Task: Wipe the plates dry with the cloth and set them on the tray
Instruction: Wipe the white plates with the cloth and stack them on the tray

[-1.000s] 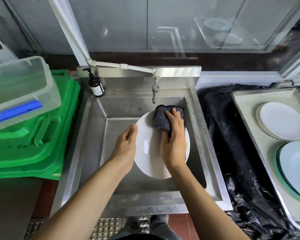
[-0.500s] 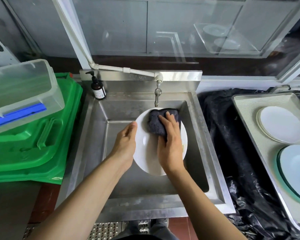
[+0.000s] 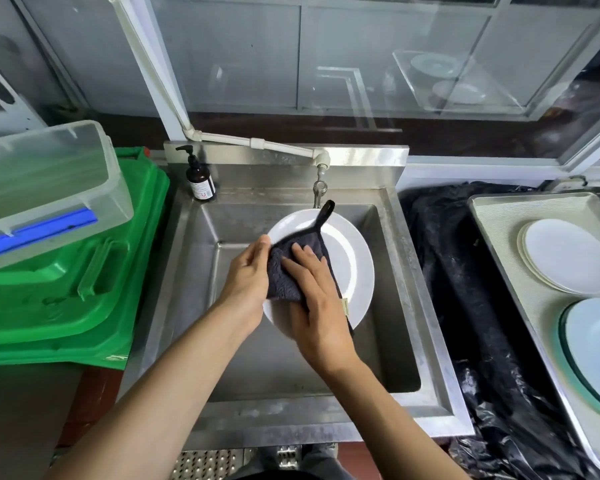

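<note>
A: Plate point(image 3: 350, 258)?
B: Over the sink point(image 3: 426, 341); left hand point(image 3: 248, 275) grips its left rim. Right hand point(image 3: 314, 299), fingers flat, presses the dark cloth point(image 3: 284, 275) on its face.
A: Surroundings?
B: Tap point(image 3: 319, 188) just behind. Tray point(image 3: 499, 223) to the right, holding white plates point(image 3: 565, 256) and a blue-rimmed plate point(image 3: 596, 348).

Glossy plate point(image 3: 347, 258) — fuzzy cloth point(image 3: 284, 271)

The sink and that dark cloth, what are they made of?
The sink looks like brushed stainless steel: grey, dull streaky shine, folded edges. The dark cloth looks like fluffy microfibre or terry: fuzzy pile, bound hem, hanging loop. I can't be sure of the fibre.
</note>
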Motion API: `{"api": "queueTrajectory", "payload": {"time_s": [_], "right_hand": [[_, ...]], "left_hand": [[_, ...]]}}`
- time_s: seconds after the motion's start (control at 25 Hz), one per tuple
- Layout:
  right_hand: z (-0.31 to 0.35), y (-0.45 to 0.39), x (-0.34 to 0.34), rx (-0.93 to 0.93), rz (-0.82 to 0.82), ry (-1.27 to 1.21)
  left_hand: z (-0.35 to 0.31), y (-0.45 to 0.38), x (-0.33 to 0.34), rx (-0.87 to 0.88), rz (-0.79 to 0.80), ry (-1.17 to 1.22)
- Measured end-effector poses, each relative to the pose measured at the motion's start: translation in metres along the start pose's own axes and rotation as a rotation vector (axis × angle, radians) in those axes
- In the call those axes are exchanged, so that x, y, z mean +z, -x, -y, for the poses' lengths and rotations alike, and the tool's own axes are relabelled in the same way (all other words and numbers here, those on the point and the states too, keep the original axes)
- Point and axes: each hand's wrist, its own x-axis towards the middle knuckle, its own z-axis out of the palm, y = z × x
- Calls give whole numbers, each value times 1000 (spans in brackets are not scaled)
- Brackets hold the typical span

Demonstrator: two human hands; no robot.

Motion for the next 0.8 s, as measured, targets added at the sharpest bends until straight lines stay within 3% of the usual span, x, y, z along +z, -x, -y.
{"api": "queueTrajectory", "payload": {"time_s": [0.08,0.24,0.44,0.52,0.68,0.8], "right_hand": [[-13,-3,-6,9,-17,4],[-28,-11,-22,306,-207,-11],[-4,6,1,22,67,-24],[-14,4,-8,46,37,-20],[-23,1,-19,355,-148,-55],[-3,13,-3,166,-45,-71]], "left_hand": [[1,-1,-4,-4,24,-12],[6,-1,-7,-10,39,-78],[1,-6,1,-4,-33,9],[0,-8,-3,5,-52,-6],[4,-9,-3,18,-70,-45],[5,-12,3,28,-84,-52]]}}
